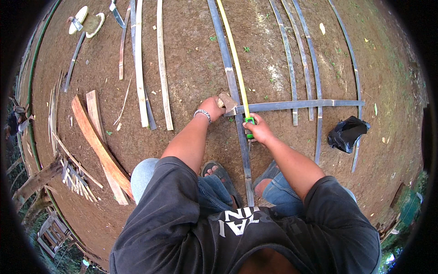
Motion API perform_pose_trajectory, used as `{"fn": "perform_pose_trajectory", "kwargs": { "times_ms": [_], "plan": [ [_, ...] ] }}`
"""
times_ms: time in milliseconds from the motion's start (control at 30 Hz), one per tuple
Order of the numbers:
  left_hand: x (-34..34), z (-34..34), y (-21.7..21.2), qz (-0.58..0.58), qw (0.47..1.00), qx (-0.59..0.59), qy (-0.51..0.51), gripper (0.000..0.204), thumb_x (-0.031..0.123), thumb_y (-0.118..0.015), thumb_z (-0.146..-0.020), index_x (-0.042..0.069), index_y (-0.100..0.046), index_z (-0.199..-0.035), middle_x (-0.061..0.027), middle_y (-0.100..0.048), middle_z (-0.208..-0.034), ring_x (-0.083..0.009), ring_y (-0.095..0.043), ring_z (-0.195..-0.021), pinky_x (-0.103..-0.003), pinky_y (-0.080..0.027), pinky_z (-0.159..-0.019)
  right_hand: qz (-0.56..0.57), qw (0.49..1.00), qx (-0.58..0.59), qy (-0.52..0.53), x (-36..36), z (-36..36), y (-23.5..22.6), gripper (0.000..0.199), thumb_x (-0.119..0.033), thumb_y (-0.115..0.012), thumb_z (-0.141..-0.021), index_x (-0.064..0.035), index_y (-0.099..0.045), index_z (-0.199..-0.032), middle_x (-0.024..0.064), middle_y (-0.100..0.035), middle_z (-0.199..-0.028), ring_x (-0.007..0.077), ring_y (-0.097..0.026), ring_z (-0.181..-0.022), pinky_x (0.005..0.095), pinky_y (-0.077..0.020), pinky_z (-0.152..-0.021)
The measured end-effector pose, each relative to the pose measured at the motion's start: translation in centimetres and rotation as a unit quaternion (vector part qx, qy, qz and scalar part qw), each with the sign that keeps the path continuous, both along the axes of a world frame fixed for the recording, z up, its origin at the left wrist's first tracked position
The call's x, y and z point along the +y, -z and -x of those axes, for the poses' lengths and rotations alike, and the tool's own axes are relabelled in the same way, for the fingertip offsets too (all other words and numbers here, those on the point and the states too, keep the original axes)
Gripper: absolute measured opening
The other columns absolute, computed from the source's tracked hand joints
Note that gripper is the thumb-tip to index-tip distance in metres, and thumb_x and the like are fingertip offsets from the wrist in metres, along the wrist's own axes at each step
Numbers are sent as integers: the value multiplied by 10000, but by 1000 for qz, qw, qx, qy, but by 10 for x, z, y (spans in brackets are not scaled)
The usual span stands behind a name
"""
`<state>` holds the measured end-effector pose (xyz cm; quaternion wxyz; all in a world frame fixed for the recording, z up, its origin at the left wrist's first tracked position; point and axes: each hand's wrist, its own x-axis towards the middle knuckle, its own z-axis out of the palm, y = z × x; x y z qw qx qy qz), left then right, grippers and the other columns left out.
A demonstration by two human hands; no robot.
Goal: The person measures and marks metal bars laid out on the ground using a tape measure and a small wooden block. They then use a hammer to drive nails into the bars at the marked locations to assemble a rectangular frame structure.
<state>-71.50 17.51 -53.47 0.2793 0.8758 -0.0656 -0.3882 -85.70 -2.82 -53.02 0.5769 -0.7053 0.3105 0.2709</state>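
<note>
Two bare hands here: the right hand (pixel 262 131) has its fingers wrapped around a green tape measure (pixel 249 122), yellow blade out beside a long dark strip (pixel 223 45) on the dirt (pixel 191 50). Left hand (pixel 213 108) has fingers on a small wood block (pixel 227 101), can't tell if clamped, right by where a crosswise strip (pixel 292 105) lies. More strips either side, plus a black plastic bag (pixel 346 135) off right.

Yellow tape blade (pixel 235 56), green-and-black tape case (pixel 249 124), dark grey strip (pixel 292 106) with paler bands, black bag (pixel 345 137), orange-brown plank (pixel 98 144), blue jeans (pixel 213 192), black shirt (pixel 159 219) with white print
</note>
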Motion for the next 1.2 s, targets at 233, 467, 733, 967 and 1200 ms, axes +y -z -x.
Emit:
{"fn": "perform_pose_trajectory", "kwargs": {
  "times_ms": [233,467,733,967,1200],
  "plan": [
    [-1,2,2,9,1000,-13,-12,405,253,-767,-697,8,-666,-1004,-211,-702,-940,-340,-683,-897,-395,-522,-846,8,1000,-13,-16,-2,0,3,642,-292,-737,-811,-94,-477,-1364,109,-638,-983,215,-637,-798,382,-561,-604],
    [0,2,-4,0,1000,-15,-10,411,263,-775,-696,-3,-664,-990,-222,-699,-945,-357,-679,-905,-403,-522,-852,-8,1000,6,-4,1,-2,-3,639,-298,-735,-813,-97,-480,-1363,107,-638,-979,205,-635,-791,377,-557,-624],
    [-1,3,0,8,1000,-16,-15,408,265,-776,-701,3,-665,-994,-223,-698,-951,-356,-677,-914,-403,-520,-856,10,1000,-11,-10,-2,2,5,614,-301,-730,-818,-109,-490,-1350,100,-636,-974,204,-630,-777,379,-549,-605],
    [0,3,2,15,1000,-16,-15,402,262,-775,-706,10,-668,-1000,-218,-700,-954,-350,-679,-911,-403,-520,-852,7,1000,9,-9,0,-4,-12,616,-306,-730,-817,-113,-492,-1351,102,-638,-979,204,-630,-793,375,-551,-617],
    [-3,1,-9,2,1000,13,-13,422,243,-779,-724,6,-652,-1050,-219,-695,-1009,-347,-669,-956,-398,-510,-871,16,1000,-4,-16,-1,-2,-4,630,-307,-738,-807,-104,-497,-1352,110,-643,-996,212,-635,-821,380,-554,-650]
  ]
}}
